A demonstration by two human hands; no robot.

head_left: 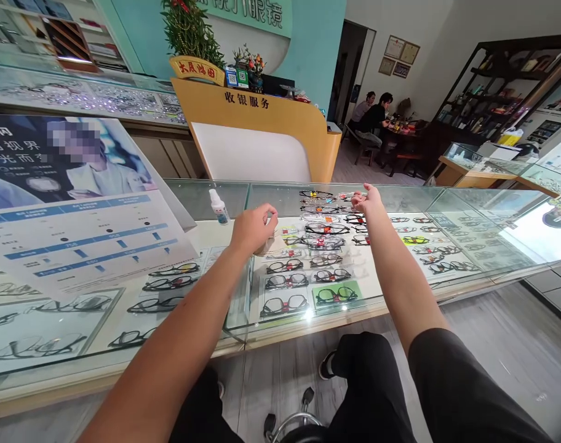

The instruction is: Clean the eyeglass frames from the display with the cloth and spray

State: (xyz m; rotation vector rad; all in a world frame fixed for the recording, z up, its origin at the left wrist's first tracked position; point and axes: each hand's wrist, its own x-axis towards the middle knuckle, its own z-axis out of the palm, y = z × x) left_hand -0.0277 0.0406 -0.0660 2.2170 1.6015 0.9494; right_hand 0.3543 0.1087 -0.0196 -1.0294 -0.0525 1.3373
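Note:
My left hand (255, 227) is over the glass display counter (280, 323), its fingers curled in. Whatever it may hold is hidden. A small white spray bottle (219, 207) stands just left of it. My right hand (368, 200) reaches to the counter's far side with bent fingers, close to a pair of glasses with a red mark (347, 197); I cannot tell whether it grips them. Between my hands, several eyeglasses (326, 229) lie in rows, many with coloured tags at the bridge. Nearer to me is a dark pair on a green card (336, 295).
A large printed sign (77, 246) stands on the counter at left. Behind is a wooden cashier desk (262, 117) with plants. Two people (375, 120) sit at a table at the back right. A swivel chair base (299, 421) is below me.

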